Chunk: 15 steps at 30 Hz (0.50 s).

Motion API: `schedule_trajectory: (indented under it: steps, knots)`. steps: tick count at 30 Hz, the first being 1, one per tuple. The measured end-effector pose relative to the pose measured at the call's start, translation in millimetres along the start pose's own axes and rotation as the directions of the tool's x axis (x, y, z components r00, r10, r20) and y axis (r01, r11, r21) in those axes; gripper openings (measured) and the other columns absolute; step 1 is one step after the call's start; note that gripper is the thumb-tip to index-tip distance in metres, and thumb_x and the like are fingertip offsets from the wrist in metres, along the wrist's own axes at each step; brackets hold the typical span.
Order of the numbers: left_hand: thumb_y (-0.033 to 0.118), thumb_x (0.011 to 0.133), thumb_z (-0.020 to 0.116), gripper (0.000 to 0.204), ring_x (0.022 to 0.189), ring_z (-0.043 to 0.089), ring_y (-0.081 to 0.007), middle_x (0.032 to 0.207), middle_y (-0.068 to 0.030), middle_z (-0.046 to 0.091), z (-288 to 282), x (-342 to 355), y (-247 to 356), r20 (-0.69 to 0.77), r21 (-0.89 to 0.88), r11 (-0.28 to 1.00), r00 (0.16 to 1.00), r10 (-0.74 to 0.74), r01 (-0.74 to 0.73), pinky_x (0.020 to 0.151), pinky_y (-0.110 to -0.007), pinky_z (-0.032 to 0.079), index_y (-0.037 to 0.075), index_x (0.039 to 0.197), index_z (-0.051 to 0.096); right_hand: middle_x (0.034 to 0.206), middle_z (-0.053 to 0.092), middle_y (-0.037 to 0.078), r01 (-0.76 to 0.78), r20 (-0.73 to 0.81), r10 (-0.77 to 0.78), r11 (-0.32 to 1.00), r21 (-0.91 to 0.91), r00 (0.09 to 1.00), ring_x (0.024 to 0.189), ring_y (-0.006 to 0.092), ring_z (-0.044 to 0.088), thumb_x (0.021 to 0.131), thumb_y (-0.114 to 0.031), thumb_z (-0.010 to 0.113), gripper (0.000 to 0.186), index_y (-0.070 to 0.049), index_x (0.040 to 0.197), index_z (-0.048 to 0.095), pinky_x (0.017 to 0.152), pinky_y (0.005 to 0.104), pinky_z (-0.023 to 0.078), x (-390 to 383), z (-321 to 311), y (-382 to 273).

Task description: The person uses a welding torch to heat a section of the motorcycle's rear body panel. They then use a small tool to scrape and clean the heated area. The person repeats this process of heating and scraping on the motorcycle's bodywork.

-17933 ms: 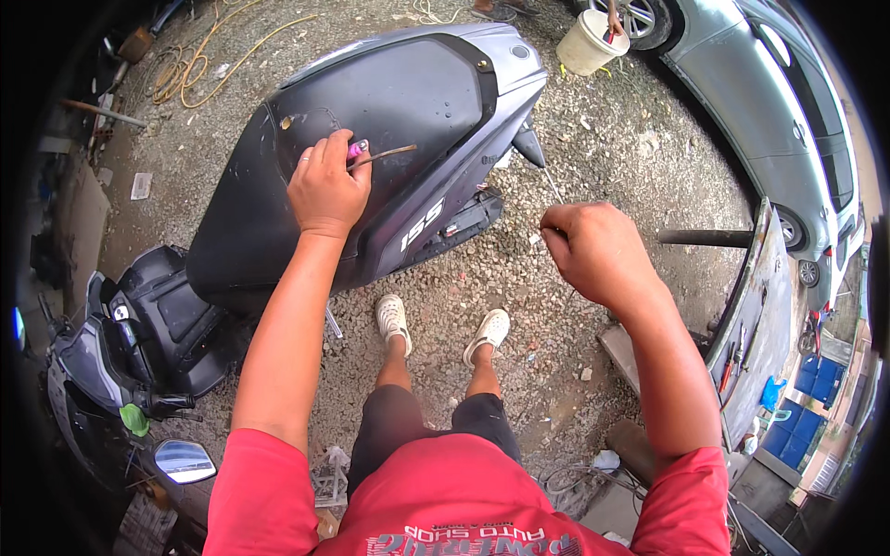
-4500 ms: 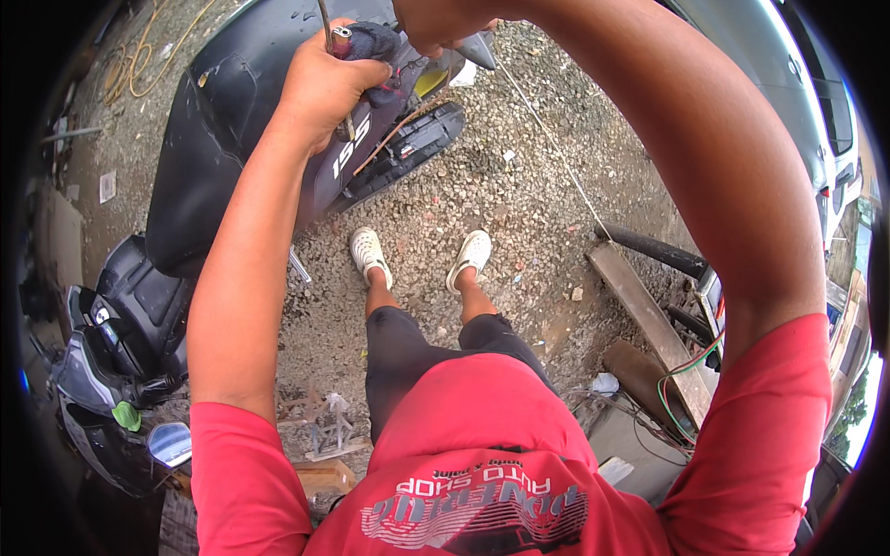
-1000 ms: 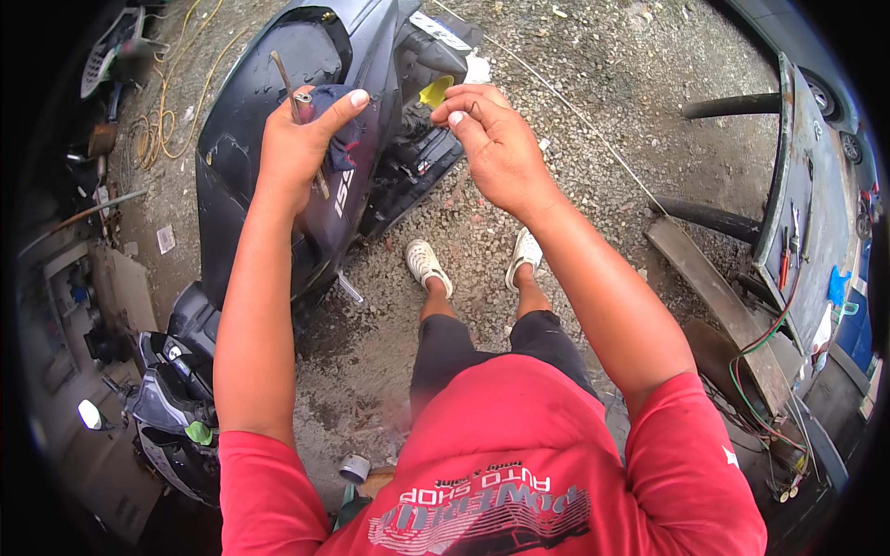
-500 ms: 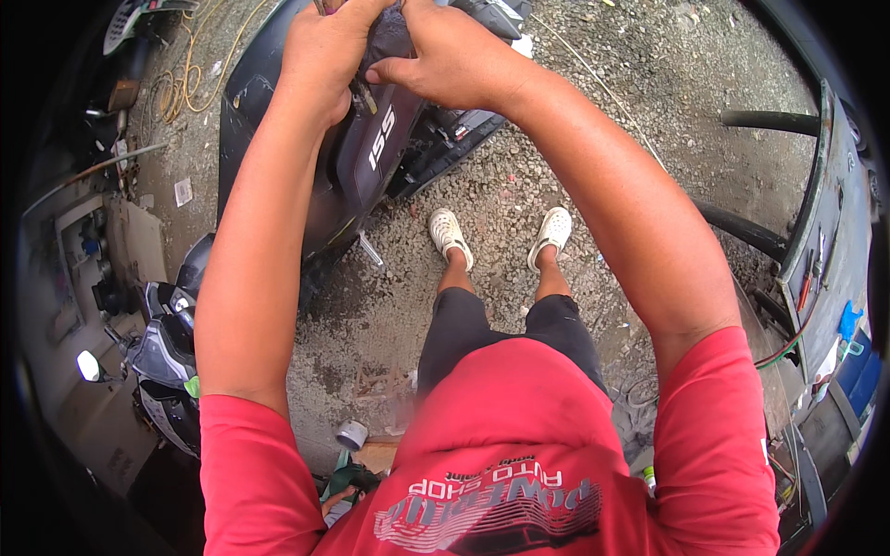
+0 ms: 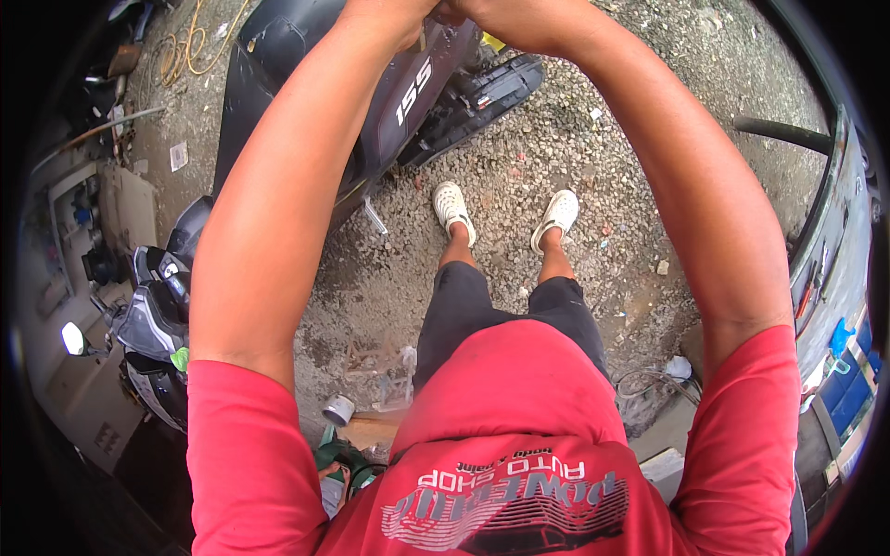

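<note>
Both my arms reach up to the top edge of the head view, where the hands come close together. My left hand [image 5: 397,17] is cut off by the edge, its fingers out of sight. Beside it, my right hand [image 5: 524,18] is also cropped, and what either one holds cannot be seen. Right below them is a dark scooter body [image 5: 394,139] with white lettering on its side panel. A black plastic footboard part [image 5: 482,104] sticks out from its right side, close under my right wrist.
My feet in white clogs [image 5: 454,211] stand on gravel. At the left is another scooter [image 5: 153,320] with a mirror. A grey panel with tools [image 5: 820,278] and a black tube [image 5: 783,132] are at the right. A white can [image 5: 339,410] lies low near my left arm.
My hands have moved up and slightly right, closer together and mostly out of view. A dark object between them has left the picture. More of the footboard part shows now.
</note>
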<state>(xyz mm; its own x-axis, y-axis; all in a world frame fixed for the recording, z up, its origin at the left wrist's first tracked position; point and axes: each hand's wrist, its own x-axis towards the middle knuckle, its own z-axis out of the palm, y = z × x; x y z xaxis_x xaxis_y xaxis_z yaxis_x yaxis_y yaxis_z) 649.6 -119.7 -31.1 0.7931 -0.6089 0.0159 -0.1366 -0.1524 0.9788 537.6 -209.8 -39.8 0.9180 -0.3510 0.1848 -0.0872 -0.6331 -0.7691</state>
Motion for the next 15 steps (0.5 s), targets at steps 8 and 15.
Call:
schedule_trajectory:
  steps: [8,15]
  knots:
    - [0.015,0.09,0.069,0.018,0.062,0.057,-0.0125,0.072,-0.002,0.064,2,11,-5,0.004,-0.052,0.999,1.0,0.001,-0.001,0.056,-0.034,0.045,0.003,0.077,0.069,0.109,0.073,0.029,-0.047,0.092,0.042,0.998,0.049,0.995,0.108,0.0467,0.07,0.089,-0.008,0.068,0.031,0.001,0.118,0.067,0.094,0.0482,0.055,5,-10,-7]
    - [0.014,0.091,0.068,0.019,0.062,0.056,-0.0114,0.071,0.0001,0.063,6,15,-13,-0.01,-0.082,0.992,0.995,0.096,-0.097,0.056,-0.034,0.045,0.004,0.075,0.067,0.109,0.073,0.029,-0.011,0.006,0.012,0.999,-0.051,1.0,0.11,0.0468,0.07,0.088,-0.006,0.066,0.03,0.0,0.117,0.067,0.095,0.0492,0.055,6,-6,2]
